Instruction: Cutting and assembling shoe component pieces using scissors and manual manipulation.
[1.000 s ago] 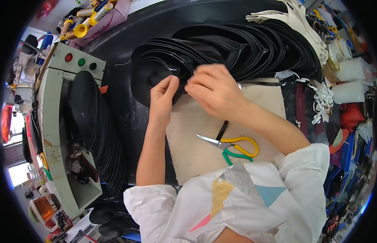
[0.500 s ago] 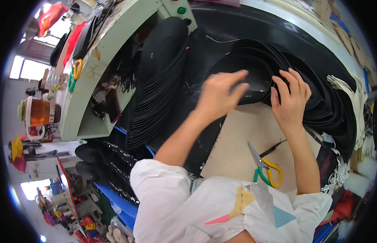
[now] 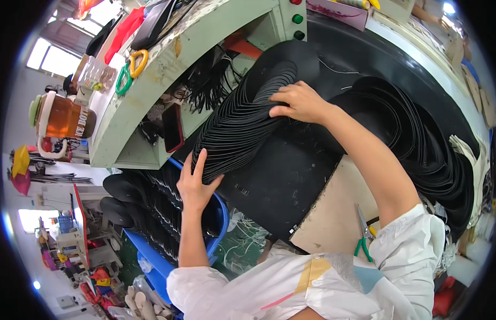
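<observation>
A long, fanned stack of thin black rounded pieces [image 3: 242, 128] lies slantwise on the black work surface [image 3: 282, 184], beside the pale green cabinet. At the stack's near end, my left hand [image 3: 196, 184] holds it between thumb and spread fingers. My right hand [image 3: 302, 103] reaches across and grips the stack's right side farther up, with fingers bent over the edges. The exact kind of piece does not show. More curved black pieces [image 3: 434, 154] lie fanned in a pile at the right, touched by neither hand.
Scissors [image 3: 364, 229] lie on a beige board [image 3: 333, 213], partly behind my right sleeve. Below the left edge stands a blue bin [image 3: 224, 213] next to bundled black pieces [image 3: 146, 205]. The green cabinet [image 3: 221, 40] holds a phone [image 3: 172, 128]. White gloves [image 3: 472, 165] lie far right.
Both hands have moved left, from the right-hand pile and the space beside it to the fanned stack, and now hold it. The view has shifted, showing more of the blue bin.
</observation>
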Demonstrator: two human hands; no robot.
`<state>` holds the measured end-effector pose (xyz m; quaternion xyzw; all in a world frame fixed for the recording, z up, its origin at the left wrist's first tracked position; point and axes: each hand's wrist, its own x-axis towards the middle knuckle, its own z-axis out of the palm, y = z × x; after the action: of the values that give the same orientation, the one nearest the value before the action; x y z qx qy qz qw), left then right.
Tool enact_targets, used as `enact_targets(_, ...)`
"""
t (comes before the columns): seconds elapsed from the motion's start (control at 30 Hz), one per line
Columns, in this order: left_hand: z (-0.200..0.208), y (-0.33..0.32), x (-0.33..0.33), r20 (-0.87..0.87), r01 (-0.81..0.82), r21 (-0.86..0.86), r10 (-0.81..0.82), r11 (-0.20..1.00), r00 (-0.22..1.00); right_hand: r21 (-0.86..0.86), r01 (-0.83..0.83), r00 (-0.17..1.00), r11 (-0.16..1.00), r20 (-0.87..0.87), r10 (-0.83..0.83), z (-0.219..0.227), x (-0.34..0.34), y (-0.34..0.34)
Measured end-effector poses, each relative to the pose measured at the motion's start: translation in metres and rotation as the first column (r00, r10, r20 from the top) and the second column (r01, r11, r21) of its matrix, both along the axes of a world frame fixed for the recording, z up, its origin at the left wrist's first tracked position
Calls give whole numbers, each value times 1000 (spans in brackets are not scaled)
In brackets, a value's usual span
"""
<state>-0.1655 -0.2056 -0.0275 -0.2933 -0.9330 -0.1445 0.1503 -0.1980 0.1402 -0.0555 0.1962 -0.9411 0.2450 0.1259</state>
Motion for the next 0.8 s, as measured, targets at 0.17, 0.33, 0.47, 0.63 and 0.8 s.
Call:
enact_targets(0.17,-4,-27,-12,-121,158,-103,-170,982,978,-98,-125,992,987,-16,124,7,18,-42)
enact_targets(0.33,15,-9,-13,43,139,-183,-133,973,990,-63,-23,961,998,-276,4,22,10,-31)
enact_targets(0.47,12,-5,6,-95,146,-55,-151,988,984,-210,80,988,974,-112,-105,70,112,13)
enact_targets(0.63,6,51,29,-300,264,207,-196,942,934,91,176,944,980,267,-194,39,296,71)
enact_targets(0.8,14,157,76,-96,514,376,-519,771,849,167,339,897,926,238,-371,11,370,44)
